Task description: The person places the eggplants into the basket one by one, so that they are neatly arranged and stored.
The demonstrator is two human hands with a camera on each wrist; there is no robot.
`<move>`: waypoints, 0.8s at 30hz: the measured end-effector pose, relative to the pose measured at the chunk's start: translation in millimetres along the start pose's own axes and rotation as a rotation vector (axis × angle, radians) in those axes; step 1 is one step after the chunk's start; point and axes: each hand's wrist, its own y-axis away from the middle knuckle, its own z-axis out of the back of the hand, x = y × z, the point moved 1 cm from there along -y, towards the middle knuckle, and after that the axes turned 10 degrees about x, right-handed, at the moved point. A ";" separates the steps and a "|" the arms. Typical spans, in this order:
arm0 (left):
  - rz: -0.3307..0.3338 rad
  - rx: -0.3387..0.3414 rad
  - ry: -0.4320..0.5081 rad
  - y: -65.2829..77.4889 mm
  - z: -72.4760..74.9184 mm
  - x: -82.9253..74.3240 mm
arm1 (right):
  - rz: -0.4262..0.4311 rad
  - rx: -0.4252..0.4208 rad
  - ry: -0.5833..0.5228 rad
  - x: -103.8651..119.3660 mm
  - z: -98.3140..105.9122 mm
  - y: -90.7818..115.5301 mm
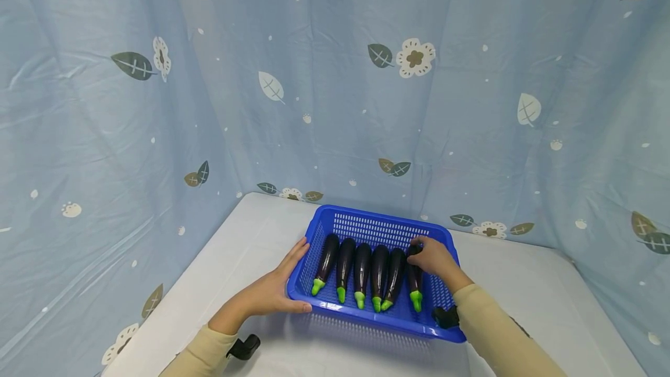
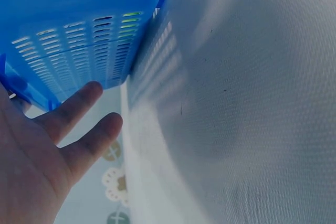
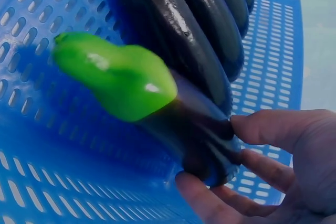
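Observation:
A blue plastic basket (image 1: 384, 216) with slotted walls holds several glossy dark purple eggplants (image 1: 362, 263) side by side, their green stem ends toward the person. At the basket's right part, the right hand (image 1: 434, 258) pinches the far end of the rightmost eggplant (image 1: 415, 281). Its green cap (image 3: 128, 85) looms large in the right wrist view, with thumb and fingers around the opposite end. The left hand (image 1: 269, 291) touches the basket's left side, thumb along the front corner. In the left wrist view, two straight fingers (image 2: 94, 140) extend beside the slotted wall.
Beneath the basket is a white table (image 1: 256, 220). A blue printed curtain (image 1: 335, 132) hangs behind it and along both sides. Black wrist-worn devices show near the left sleeve (image 1: 204, 354) and the right sleeve (image 1: 497, 330).

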 end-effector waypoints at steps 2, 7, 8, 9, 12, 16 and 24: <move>0.002 0.000 0.001 0.0 0.4 0.6 | 0.003 0.006 0.005 -0.5 -1.6 -2.0; 0.002 0.005 0.007 -0.2 0.6 0.8 | 0.020 0.024 0.035 -2.9 -6.7 -5.6; 0.002 0.006 0.007 -0.2 0.5 0.7 | 0.023 0.029 0.039 -3.2 -7.7 -5.8; 0.002 0.006 0.008 -0.2 0.4 0.5 | 0.026 0.034 0.039 -3.2 -8.5 -5.9; 0.004 0.004 0.013 -0.2 0.2 -0.4 | 0.030 0.042 0.035 -3.6 -10.5 -6.2; 0.005 0.008 0.014 -1.2 0.3 -1.7 | 0.015 0.046 0.028 -3.2 -11.7 -4.5; 0.011 0.018 0.008 -2.7 0.3 -1.4 | 0.043 0.044 0.049 0.3 -6.7 -0.4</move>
